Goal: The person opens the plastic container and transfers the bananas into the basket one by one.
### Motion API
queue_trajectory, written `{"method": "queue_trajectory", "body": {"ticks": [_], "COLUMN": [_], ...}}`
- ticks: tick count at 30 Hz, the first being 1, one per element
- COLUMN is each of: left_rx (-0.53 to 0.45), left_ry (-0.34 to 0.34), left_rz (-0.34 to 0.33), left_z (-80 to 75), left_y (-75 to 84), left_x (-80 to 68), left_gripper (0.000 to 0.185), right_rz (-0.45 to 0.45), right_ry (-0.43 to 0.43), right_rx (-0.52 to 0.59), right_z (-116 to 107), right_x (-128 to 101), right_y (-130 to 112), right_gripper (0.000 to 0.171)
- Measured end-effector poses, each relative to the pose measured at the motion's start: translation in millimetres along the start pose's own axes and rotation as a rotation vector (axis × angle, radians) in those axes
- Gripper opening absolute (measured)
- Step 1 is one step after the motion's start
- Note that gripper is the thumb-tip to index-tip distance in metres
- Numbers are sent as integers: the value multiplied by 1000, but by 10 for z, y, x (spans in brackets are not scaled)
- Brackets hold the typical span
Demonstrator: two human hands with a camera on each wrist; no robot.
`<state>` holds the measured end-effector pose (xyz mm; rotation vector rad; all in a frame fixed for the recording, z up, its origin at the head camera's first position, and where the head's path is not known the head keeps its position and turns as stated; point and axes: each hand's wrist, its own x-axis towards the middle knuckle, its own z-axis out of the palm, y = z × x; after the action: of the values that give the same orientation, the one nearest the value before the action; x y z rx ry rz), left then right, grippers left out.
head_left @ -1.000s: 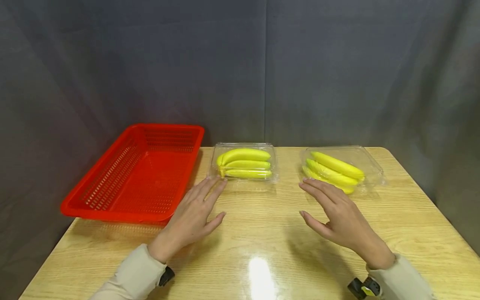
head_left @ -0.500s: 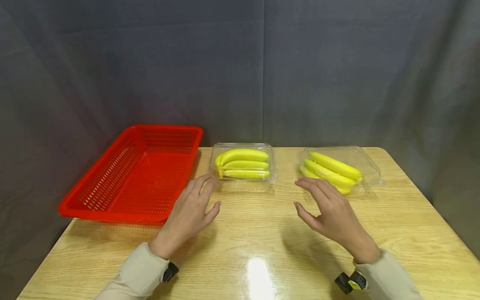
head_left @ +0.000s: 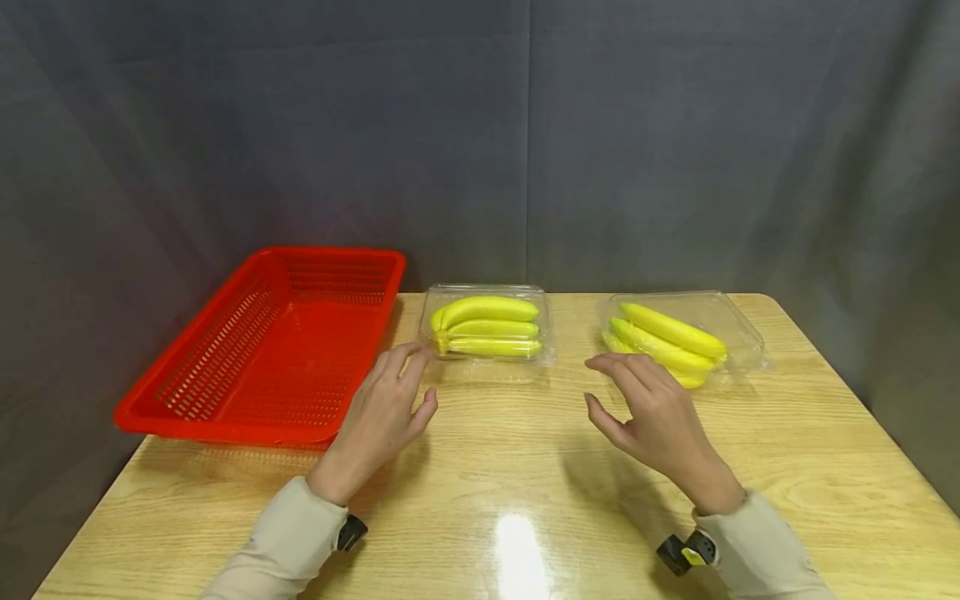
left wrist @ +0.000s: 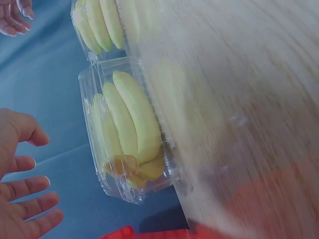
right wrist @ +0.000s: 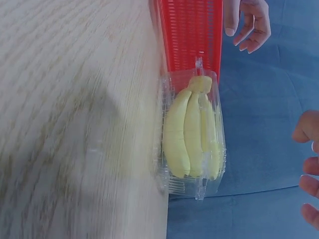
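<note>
Left hand point(head_left: 382, 408) hovers, fingers relaxed, holding nothing, just near of the left banana clamshell point(head_left: 487, 327). Right hand point(head_left: 652, 408), equally loose and empty, hovers by the right banana clamshell point(head_left: 686, 337) on the counter point(head_left: 525, 500).

left hand point(head_left: 384, 406): hovers over the table, fingers loosely spread and holding nothing, fingertips just beside the near left corner of the left banana box point(head_left: 487, 327)
right hand point(head_left: 651, 406): raised, fingers relaxed and slightly bent, empty, just in front of the right banana box point(head_left: 684, 335)
banana boxes: two clear plastic clamshells, each with a bunch of yellow bananas, side by side but apart
red basket point(head_left: 195, 417): perforated, left of the boxes
table point(head_left: 825, 467): light wood
backdrop: dark grey cloth
</note>
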<state>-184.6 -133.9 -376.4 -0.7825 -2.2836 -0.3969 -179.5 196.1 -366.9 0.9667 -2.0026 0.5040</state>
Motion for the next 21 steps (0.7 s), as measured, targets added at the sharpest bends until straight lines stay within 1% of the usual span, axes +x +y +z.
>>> {"method": "queue_trajectory", "body": {"ticks": [6, 13, 21], "left_rx": [8, 14, 18], "left_ry": [9, 8, 12], "left_rz": [-10, -12, -28], "left_z": [45, 98, 175], "left_y": [4, -23, -72], "left_x": [-4, 8, 28], "left_gripper": [40, 32, 31], "right_rz": [-2, 5, 30], "right_ry": [-10, -14, -66], "right_rx": [-26, -41, -31], "right_z": [50, 89, 140], "right_x": [-25, -21, -10], "right_y": [14, 38, 103], "right_gripper": [33, 31, 28]}}
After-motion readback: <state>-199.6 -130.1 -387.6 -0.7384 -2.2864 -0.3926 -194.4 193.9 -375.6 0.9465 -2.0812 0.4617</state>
